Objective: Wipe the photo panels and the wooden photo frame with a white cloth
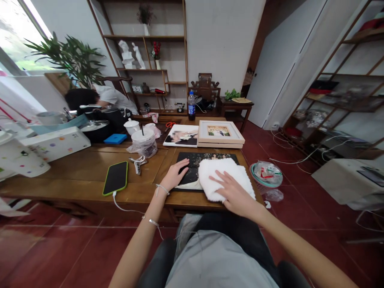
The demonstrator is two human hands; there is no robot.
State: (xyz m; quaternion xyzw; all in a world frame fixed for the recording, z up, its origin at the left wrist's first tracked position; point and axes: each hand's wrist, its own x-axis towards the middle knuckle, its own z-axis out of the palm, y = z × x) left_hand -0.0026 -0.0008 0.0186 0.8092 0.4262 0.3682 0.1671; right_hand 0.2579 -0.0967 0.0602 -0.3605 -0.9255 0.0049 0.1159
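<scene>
A dark photo panel with a picture of people and a pale dress lies flat on the wooden table in front of me. My left hand rests on its left side with the fingers stretched out. On the panel's right part lies a white fluffy cloth, which hangs a little over the panel's near right corner. My right hand is laid flat on this cloth, fingers spread. The cloth hides much of the picture.
Behind the panel are a framed photo, a photo print and a bottle. Leftward lie a charging phone, a bagged cup and a white box. A waste basket stands right; a person leans at the far left.
</scene>
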